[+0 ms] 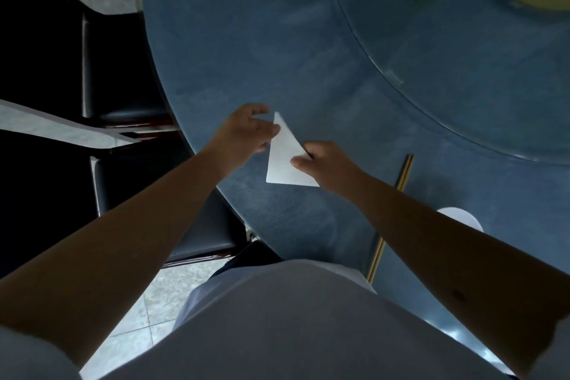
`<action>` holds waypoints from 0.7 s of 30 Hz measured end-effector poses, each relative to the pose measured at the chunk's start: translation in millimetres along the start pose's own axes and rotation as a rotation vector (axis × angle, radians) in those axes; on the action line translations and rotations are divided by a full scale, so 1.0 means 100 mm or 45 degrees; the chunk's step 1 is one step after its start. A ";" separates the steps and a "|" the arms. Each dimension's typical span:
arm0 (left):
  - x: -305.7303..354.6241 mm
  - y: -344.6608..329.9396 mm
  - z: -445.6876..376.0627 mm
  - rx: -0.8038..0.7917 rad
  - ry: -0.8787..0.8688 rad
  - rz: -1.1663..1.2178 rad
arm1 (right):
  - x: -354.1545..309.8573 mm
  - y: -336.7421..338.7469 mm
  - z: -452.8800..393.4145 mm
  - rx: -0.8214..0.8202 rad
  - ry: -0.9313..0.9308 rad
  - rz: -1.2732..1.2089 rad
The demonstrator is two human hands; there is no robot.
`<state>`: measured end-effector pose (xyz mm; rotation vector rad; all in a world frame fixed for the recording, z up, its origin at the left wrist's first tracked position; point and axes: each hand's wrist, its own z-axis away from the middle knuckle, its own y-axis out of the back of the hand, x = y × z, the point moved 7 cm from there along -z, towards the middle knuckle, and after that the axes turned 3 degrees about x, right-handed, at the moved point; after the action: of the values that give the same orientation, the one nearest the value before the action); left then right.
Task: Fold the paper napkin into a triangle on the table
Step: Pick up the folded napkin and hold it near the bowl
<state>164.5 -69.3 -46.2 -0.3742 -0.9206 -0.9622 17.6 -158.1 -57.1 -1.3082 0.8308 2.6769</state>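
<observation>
The white triangular folded paper napkin point(285, 160) lies on the blue round table point(308, 55), between both hands. The right hand point(328, 165) pinches its right edge, thumb on top. The left hand point(245, 131), fingers loosely curled, touches its upper left edge; grip cannot be determined.

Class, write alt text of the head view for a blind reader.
A white triangular napkin lies on a blue table, the left hand touching its left edge, the right hand pinching its right edge. Chopsticks lie nearby.

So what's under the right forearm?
A pair of yellow wooden chopsticks crosses beneath, middle section covered. A white round dish shows partly; the rest is hidden.
</observation>
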 end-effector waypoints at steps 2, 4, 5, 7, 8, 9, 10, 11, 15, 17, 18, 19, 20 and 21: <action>-0.05 -0.14 0.04 -0.151 0.131 0.077 | 0.01 0.04 0.06 0.016 -0.028 -0.060; -0.03 -0.28 0.10 -0.281 0.143 0.150 | 0.02 0.08 0.13 0.027 -0.059 -0.100; -0.01 -0.31 0.12 -0.291 0.125 0.164 | 0.02 0.09 0.18 0.024 -0.070 -0.107; 0.03 -0.34 0.12 -0.235 0.081 0.139 | 0.01 0.09 0.28 0.004 -0.084 -0.112; 0.05 -0.35 0.12 -0.197 0.055 0.105 | 0.01 0.08 0.34 -0.005 -0.092 -0.102; 0.07 -0.36 0.11 -0.169 0.030 0.072 | 0.01 0.06 0.40 -0.006 -0.103 -0.091; 0.08 -0.37 0.10 -0.148 0.012 0.052 | 0.02 0.05 0.45 -0.002 -0.116 -0.085; 0.09 -0.37 0.10 -0.128 -0.004 0.044 | 0.02 0.03 0.51 0.004 -0.131 -0.093; 0.17 -0.32 0.09 -0.067 -0.079 0.008 | 0.08 -0.04 0.77 0.054 -0.213 -0.430; 0.22 -0.31 0.10 -0.048 -0.118 -0.031 | 0.11 -0.05 0.90 0.145 -0.220 -0.588; 0.25 -0.32 0.10 -0.046 -0.136 -0.060 | 0.13 -0.06 0.97 0.192 -0.221 -0.637; 0.28 -0.34 0.11 -0.054 -0.155 -0.094 | 0.15 -0.07 1.03 0.234 -0.226 -0.678; 0.31 -0.37 0.13 -0.073 -0.172 -0.127 | 0.17 -0.07 1.09 0.272 -0.234 -0.717; 0.34 -0.42 0.14 -0.098 -0.183 -0.148 | 0.20 -0.06 1.15 0.314 -0.246 -0.729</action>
<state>131.0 -101.5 -15.3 -0.4635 -1.0473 -1.0902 -76.5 -100.5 -17.9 -1.0163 0.6182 2.1319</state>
